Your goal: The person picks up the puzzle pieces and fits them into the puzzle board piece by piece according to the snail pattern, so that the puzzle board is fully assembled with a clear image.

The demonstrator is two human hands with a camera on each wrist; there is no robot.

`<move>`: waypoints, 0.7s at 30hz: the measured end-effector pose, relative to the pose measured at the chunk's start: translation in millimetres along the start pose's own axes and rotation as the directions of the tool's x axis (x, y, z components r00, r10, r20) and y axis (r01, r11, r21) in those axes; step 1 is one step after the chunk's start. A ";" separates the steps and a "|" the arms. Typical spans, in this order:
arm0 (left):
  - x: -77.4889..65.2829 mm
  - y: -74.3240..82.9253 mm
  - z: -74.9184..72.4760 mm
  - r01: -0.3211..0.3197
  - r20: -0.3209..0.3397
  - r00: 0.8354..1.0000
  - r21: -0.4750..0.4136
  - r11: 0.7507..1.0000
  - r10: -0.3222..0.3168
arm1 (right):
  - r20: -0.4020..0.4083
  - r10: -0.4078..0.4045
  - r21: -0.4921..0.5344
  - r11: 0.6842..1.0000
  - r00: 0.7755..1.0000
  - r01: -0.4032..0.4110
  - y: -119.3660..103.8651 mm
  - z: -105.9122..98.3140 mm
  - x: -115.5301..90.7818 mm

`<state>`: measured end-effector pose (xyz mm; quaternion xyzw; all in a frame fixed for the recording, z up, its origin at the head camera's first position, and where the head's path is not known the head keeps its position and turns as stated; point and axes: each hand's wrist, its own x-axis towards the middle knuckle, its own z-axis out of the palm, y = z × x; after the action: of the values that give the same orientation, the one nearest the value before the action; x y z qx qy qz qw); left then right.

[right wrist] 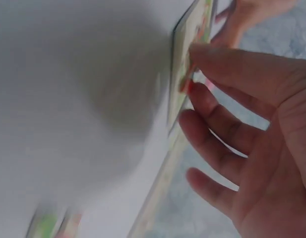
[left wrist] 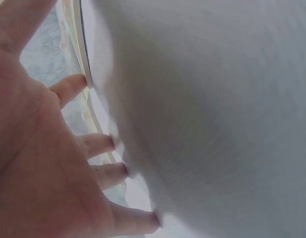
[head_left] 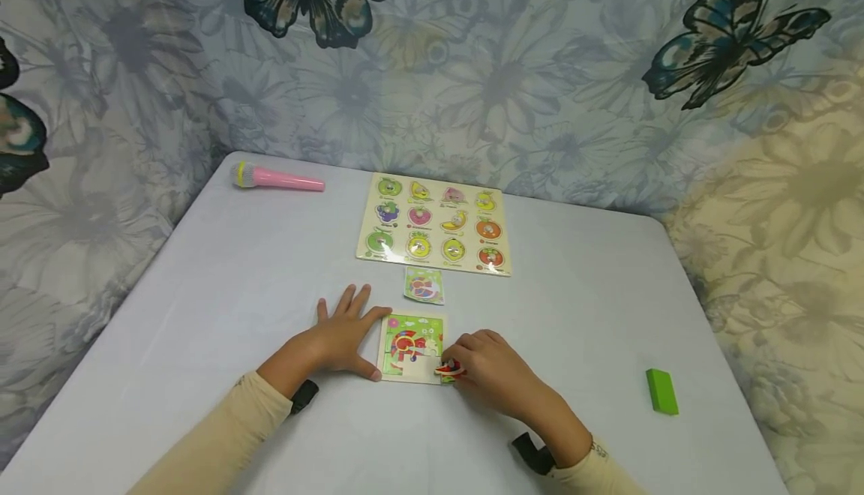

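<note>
A small square picture puzzle board lies flat in front of me, with a red and green picture partly filling its pale tray. Along its left side my left hand is spread, thumb at the lower corner and index fingertip at the upper one; in the left wrist view its other fingertips rest on the tablecloth. My right hand pinches a small red and green puzzle piece between thumb and index finger over the board's lower right corner. In the right wrist view that puzzle piece is tilted and blurred.
Just beyond the board lies a small picture card, then a larger fruit puzzle board. A pink toy microphone lies at the far left. On the right is a green block. Butterfly-patterned fabric rises behind the white table.
</note>
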<state>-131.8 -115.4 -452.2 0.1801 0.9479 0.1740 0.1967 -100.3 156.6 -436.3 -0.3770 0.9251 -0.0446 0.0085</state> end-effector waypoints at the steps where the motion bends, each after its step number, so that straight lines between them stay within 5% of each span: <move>1: -0.1 -0.1 -0.2 -0.002 0.000 1.000 0.001 1.000 0.002 | -0.009 -0.014 -0.003 1.000 1.000 0.014 -3.3 0.6 5.3; 8: 0.7 -1.0 0.4 0.006 0.009 1.000 0.014 1.000 -0.006 | -0.039 -0.087 -0.022 0.996 0.995 0.087 -18.7 12.7 30.7; 21: 0.3 -0.5 0.3 0.005 -0.008 1.000 0.018 1.000 -0.005 | -0.061 -0.105 -0.090 0.991 0.993 0.099 -27.2 20.2 38.7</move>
<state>-132.1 -115.7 -452.7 0.1790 0.9507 0.1656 0.1916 -108.1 108.7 -453.3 -0.4221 0.9055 -0.0172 -0.0407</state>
